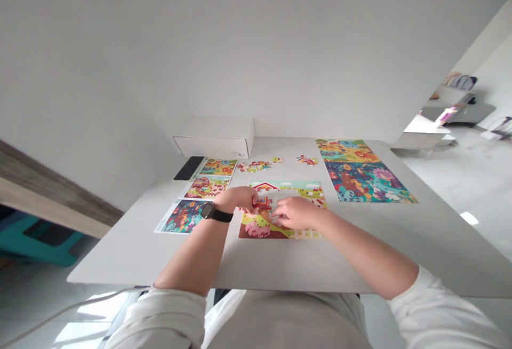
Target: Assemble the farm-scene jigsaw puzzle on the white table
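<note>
A farm-scene jigsaw puzzle (258, 230), partly put together, lies on the table in front of me, with a gap in its upper middle. My left hand (240, 198), wearing a black watch on the wrist, is closed at the left side of that gap. Its fingertips are at a red-edged puzzle piece (262, 203), and the grip itself is partly hidden. Over the middle of the puzzle is my right hand (298, 212), its fingers slightly apart and pointing left, touching or just above the surface. I see nothing held in it.
Loose puzzle pieces (256, 166) lie behind the puzzle, with a small joined cluster (306, 160) farther right. A picture sheet (186, 216) and a phone (189, 168) are on the left. Two finished puzzles (360, 178) lie right. A white box (214, 143) stands against the wall.
</note>
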The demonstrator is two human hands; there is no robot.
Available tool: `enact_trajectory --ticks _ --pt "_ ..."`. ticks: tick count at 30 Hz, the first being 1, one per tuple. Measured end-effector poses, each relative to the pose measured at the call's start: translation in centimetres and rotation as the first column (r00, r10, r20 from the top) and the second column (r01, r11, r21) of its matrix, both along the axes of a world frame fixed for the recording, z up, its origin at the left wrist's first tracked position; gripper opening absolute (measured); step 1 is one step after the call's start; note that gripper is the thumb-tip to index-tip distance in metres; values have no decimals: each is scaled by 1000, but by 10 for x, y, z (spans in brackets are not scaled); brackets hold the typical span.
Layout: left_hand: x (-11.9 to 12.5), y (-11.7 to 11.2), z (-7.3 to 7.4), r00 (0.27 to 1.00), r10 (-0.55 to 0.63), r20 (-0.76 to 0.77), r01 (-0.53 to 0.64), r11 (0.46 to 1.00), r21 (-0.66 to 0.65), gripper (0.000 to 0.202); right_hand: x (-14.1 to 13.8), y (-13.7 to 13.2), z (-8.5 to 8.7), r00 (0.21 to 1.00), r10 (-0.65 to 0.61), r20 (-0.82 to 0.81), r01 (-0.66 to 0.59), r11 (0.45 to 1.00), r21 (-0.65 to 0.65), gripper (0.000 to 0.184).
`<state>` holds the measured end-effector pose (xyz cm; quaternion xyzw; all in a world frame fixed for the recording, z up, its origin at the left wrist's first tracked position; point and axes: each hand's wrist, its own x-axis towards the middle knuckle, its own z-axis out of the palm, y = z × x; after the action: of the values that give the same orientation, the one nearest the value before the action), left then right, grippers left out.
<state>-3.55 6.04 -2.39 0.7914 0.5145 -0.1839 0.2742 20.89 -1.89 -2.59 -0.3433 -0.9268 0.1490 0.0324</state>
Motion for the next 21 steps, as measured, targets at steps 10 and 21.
enact_trajectory --ticks 10,21 --pt "-13 71 22 922 283 264 -382 776 502 23 27 62 44 943 -151 -295 176 983 60 27" --pt "-48 106 -23 858 411 308 -513 665 543 48 43 91 18 904 -274 -328 337 929 153 23"
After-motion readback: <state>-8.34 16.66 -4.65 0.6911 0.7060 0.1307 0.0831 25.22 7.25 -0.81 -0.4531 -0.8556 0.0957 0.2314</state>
